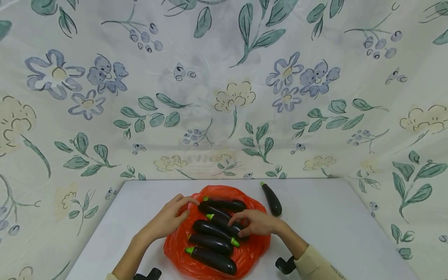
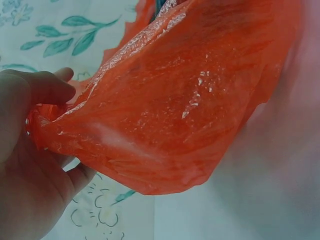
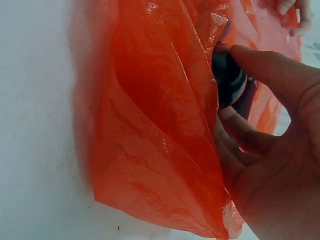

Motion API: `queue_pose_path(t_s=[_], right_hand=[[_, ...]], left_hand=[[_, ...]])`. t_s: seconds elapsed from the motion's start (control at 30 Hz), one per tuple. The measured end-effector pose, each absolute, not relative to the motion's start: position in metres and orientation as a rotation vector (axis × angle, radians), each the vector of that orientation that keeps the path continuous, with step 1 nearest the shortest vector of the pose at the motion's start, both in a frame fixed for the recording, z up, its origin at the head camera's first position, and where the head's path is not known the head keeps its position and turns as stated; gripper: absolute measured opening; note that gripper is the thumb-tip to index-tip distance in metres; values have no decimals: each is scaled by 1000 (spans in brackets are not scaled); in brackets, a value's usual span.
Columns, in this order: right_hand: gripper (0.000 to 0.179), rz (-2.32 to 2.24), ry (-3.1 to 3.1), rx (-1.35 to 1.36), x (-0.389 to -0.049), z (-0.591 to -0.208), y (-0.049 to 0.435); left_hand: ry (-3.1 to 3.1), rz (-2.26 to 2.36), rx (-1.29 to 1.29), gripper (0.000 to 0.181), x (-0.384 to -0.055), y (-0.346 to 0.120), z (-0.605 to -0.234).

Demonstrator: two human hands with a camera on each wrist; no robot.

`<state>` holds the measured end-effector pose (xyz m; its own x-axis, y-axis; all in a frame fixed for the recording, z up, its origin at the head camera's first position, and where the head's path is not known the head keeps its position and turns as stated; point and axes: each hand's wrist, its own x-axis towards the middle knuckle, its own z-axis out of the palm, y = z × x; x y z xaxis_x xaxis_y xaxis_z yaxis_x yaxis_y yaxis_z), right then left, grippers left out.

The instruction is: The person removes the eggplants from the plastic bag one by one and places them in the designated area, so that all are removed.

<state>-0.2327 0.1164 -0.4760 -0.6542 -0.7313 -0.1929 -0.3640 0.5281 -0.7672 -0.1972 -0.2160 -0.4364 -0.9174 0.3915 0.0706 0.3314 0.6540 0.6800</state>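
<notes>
A red plastic bag [image 1: 257, 245] lies spread out with several dark eggplants on it, their stem ends green. My right hand [image 1: 257, 222] reaches in from the right and grips the thick end of an eggplant [image 1: 219, 221] in the middle of the group. The right wrist view shows thumb and fingers on either side of that eggplant's dark rounded end [image 3: 229, 80], with the bag's edge covering part of it. On the bag's left side, my left hand [image 1: 168, 218] holds its bunched edge between thumb and fingers, seen closer in the left wrist view.
One more eggplant [image 1: 272, 200] lies off the bag, on the white table [image 1: 322, 217] at the back right. Behind the table hangs a floral cloth [image 1: 224, 128]. Black wrist-worn devices show below both forearms, the right one [image 1: 285, 266] near the bag.
</notes>
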Motion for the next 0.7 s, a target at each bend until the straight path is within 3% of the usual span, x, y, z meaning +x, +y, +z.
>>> queue_pose_path(t_s=[0.7], right_hand=[[34, -1028, 2236, -929, -230, -466, 115]], left_hand=[[2800, 1075, 628, 34, -201, -216, -434]])
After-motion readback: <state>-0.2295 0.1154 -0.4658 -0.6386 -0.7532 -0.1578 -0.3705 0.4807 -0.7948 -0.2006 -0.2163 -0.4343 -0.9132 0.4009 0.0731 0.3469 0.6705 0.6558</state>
